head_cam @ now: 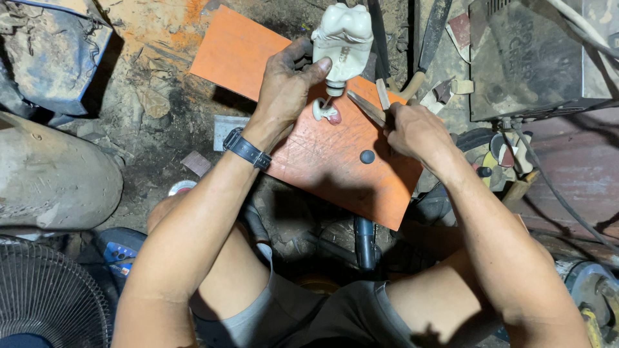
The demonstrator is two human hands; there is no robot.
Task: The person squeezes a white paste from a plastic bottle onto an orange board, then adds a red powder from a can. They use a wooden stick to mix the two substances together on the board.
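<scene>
My left hand [287, 84] grips a white plastic squeeze bottle [343, 37] turned upside down, its nozzle pointing at a small white and pink piece [324, 113] lying on an orange board [322, 154]. My right hand [416, 129] holds a thin pointed metal tool [366, 106], its tip close to the small piece. A small dark round cap [367, 156] rests on the board below. A dark watch [247, 149] is strapped on my left wrist.
A dark metal box [535, 58] stands at the upper right with cables beside it. A grey cylinder [51, 174] lies at the left, a fan grille [45, 299] at the lower left. Small wood scraps [445, 90] and a wooden-handled tool [425, 45] lie behind the board.
</scene>
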